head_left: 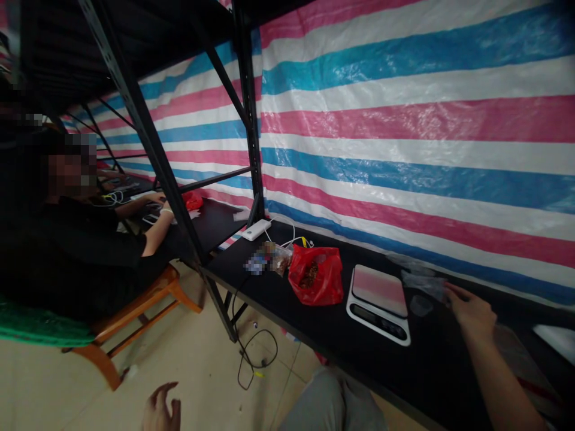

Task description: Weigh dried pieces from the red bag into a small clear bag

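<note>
My left hand [162, 410] is low in the view, away from the table, its fingers loosely curved and apart with nothing in them. Over the right part of the black table, my right hand [472, 312] has its fingertips closed at the edge of a thin clear plastic bag [424, 284]. Left of that hand, a white kitchen scale [380, 299] lies flat with a bare weighing plate and a dark display. Beside the scale stands an open red plastic bag [317, 275] holding small brownish pieces. A small clear pouch [281, 261] leans near it.
A white power strip [257, 230] with cables is at the table's back left. Black shelf posts [144, 131] rise at the left. Beyond them a person in dark clothing [99, 227] works at another table, near a wooden chair [148, 311]. A loose black cable [256, 353] lies on the floor.
</note>
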{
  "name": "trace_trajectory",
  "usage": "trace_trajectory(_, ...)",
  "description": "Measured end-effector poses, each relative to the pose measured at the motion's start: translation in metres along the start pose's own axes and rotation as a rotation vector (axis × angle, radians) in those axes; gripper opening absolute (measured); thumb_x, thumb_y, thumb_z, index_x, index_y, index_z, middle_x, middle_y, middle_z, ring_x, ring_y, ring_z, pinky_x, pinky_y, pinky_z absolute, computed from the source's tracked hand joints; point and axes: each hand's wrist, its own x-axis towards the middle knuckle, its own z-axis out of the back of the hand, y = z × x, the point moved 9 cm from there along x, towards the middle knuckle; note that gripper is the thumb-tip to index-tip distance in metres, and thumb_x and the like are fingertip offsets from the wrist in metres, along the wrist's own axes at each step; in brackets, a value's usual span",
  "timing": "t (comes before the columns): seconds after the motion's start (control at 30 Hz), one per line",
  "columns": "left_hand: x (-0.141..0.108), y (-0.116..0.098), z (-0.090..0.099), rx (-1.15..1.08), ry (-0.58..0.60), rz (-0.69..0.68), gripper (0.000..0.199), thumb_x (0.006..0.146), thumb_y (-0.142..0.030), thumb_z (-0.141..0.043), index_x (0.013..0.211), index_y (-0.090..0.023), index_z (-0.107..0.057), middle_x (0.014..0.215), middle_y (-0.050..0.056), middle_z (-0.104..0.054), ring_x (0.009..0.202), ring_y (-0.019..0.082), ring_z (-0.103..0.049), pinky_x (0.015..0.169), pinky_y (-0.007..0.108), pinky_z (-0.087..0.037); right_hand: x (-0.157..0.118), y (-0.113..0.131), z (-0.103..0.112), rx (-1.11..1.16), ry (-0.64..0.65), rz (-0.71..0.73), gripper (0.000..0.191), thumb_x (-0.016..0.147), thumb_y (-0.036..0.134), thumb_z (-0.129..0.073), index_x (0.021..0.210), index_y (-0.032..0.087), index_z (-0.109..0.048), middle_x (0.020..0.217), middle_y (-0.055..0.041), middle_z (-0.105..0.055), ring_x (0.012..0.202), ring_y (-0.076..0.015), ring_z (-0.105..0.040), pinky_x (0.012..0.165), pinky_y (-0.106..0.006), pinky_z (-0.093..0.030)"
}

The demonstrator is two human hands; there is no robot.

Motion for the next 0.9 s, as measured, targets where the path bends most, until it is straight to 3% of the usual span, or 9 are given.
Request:
trace_trajectory(0.1,0.048,-0.062,0.005,-0.094,-0.066,-0.12,0.024,0.077,-0.03,-0.04,0.096,-0.02,-0.052,0.098,0.008,-0.051,0.089,0.026,-0.055,0.079,0.043,-0.046,0.003,-0.003,-0.001,0.006,0.049,-0.006,0.036,0.067,0.042,-0.049,0.087,0.018,-0.067,0.048,-0.0103,-0.058,0.064,-0.0352,-0.06,0.06,-0.044,-0.04)
trace_trajectory(0.23,0.133,-0.195,0.009,-0.301,-0.159,-0.32,0.021,0.081,-0.028,-0.04,0.095,-0.019,-0.053,0.101,0.009,-0.052,0.101,0.025,-0.05,0.089,0.043,-0.04,-0.01,0.019,0.01,0.002,-0.029,0.199,0.048,0.067,0.047,-0.045,0.101,0.017,-0.063,0.081,-0.0157,-0.065,0.076,-0.0354,-0.061,0.066,-0.045,-0.044)
trace_trajectory(0.3,0.173,-0.276,-0.007,-0.412,-0.028,-0.442,0.022,0.083,-0.029,-0.039,0.098,-0.018,-0.053,0.102,0.008,-0.055,0.099,0.022,-0.052,0.089,0.039,-0.041,-0.024,0.033,0.014,0.043,-0.045,0.316,0.05,0.067,0.048,-0.045,0.105,0.018,-0.06,0.096,-0.0149,-0.063,0.073,-0.0311,-0.062,0.069,-0.044,-0.045)
trace_trajectory(0.43,0.21,-0.416,-0.077,-0.385,0.494,-0.629,0.034,0.084,-0.035,-0.041,0.109,-0.015,-0.053,0.112,0.011,-0.056,0.101,0.02,-0.053,0.086,0.032,-0.041,-0.054,0.052,0.024,0.13,-0.004,0.422,0.053,0.068,0.052,-0.046,0.108,0.02,-0.058,0.105,-0.0106,-0.06,0.074,-0.0258,-0.063,0.066,-0.038,-0.048)
trace_trajectory(0.53,0.217,-0.471,-0.107,-0.362,0.643,-0.711,0.024,0.075,-0.037,-0.054,0.071,-0.015,-0.063,0.071,0.005,-0.064,0.068,0.017,-0.059,0.066,0.025,-0.044,-0.075,0.071,0.032,0.197,0.092,0.501,0.048,0.069,0.053,-0.048,0.104,0.022,-0.059,0.105,-0.0078,-0.061,0.078,-0.0233,-0.063,0.062,-0.032,-0.049)
trace_trajectory(0.6,0.224,-0.491,-0.111,-0.379,0.666,-0.74,0.03,0.076,-0.036,-0.052,0.054,-0.015,-0.057,0.051,0.001,-0.057,0.052,0.014,-0.054,0.057,0.024,-0.041,-0.09,0.089,0.036,0.209,0.177,0.582,0.041,0.071,0.05,-0.05,0.1,0.024,-0.062,0.106,-0.0059,-0.061,0.08,-0.0208,-0.063,0.062,-0.028,-0.05)
trace_trajectory(0.73,0.252,-0.528,-0.071,-0.523,0.527,-0.769,0.037,0.084,-0.031,-0.037,0.054,-0.016,-0.05,0.052,0.001,-0.055,0.053,0.012,-0.052,0.06,0.024,-0.04,-0.113,0.143,0.035,0.257,0.292,0.725,0.03,0.075,0.043,-0.053,0.097,0.025,-0.062,0.11,-0.0053,-0.059,0.09,-0.0209,-0.06,0.071,-0.028,-0.05)
trace_trajectory(0.83,0.268,-0.562,-0.017,-0.661,0.386,-0.78,0.036,0.088,-0.03,-0.029,0.06,-0.016,-0.046,0.057,0.001,-0.055,0.058,0.011,-0.053,0.064,0.023,-0.041,-0.119,0.201,0.016,0.4,0.395,0.735,0.035,0.076,0.041,-0.055,0.106,0.023,-0.056,0.108,-0.007,-0.058,0.077,-0.0185,-0.061,0.067,-0.032,-0.051)
trace_trajectory(0.9,0.268,-0.585,0.024,-0.736,0.32,-0.798,0.034,0.089,-0.032,-0.028,0.064,-0.017,-0.045,0.059,0.0,-0.053,0.059,0.01,-0.054,0.062,0.022,-0.041,-0.124,0.244,-0.01,0.526,0.515,0.7,0.053,0.074,0.04,-0.058,0.122,0.025,-0.043,0.113,-0.0084,-0.054,0.072,-0.0169,-0.062,0.06,-0.031,-0.052)
